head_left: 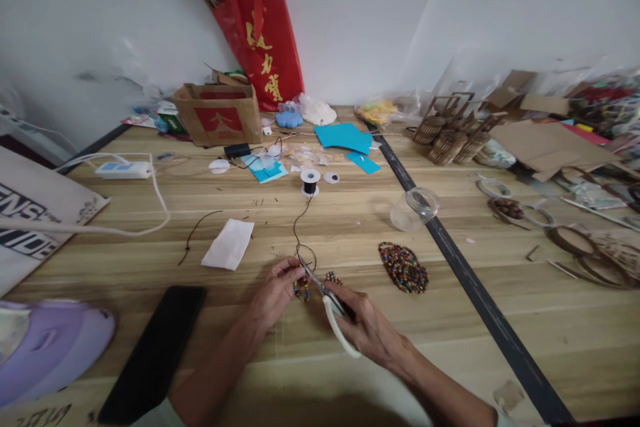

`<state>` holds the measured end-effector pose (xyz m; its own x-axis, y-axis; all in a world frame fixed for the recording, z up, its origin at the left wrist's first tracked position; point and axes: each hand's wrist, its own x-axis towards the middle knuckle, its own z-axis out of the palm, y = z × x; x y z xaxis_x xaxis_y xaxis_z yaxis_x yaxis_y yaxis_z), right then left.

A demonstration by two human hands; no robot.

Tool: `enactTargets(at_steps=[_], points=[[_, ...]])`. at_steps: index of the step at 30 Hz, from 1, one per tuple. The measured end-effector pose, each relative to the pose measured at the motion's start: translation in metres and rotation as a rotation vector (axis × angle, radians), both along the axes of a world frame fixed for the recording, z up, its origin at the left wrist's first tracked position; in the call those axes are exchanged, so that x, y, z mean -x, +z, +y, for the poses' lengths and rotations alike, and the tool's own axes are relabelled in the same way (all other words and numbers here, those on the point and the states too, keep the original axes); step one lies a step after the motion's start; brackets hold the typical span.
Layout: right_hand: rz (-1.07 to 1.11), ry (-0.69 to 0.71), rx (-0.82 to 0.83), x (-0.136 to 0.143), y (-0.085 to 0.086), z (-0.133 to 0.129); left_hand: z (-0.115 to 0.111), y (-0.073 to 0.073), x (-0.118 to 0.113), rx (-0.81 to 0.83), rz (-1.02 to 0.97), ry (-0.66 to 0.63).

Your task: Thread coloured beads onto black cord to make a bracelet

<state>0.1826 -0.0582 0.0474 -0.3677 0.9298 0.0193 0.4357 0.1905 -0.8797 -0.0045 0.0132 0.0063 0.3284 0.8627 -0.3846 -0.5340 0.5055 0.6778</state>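
Observation:
My left hand pinches a black cord and a short string of coloured beads near the table's middle. White-handled scissors are in my right hand, their blades pointing up and left to the cord beside my left fingertips. The cord runs up to a white spool of black thread standing on the table. A few more beads show just above my right fingers. To the right lies a coiled strand of multicoloured beads.
A white paper, a black phone and a purple object lie left. Clear round containers sit right of the spool. Behind are blue sheets, a cardboard box and a red bag; small baskets stand back right.

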Motion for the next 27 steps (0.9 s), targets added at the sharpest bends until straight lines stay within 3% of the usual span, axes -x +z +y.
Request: enactTargets(at_steps=[15,27], points=[[-0.006,-0.035,-0.024,-0.003,-0.005,0.003,0.0,0.01,-0.001,-0.018,0.001,-0.01],[-0.199,-0.03,-0.32,-0.017,-0.019,-0.001,-0.002,0.012,-0.002,-0.035,0.027,0.015]])
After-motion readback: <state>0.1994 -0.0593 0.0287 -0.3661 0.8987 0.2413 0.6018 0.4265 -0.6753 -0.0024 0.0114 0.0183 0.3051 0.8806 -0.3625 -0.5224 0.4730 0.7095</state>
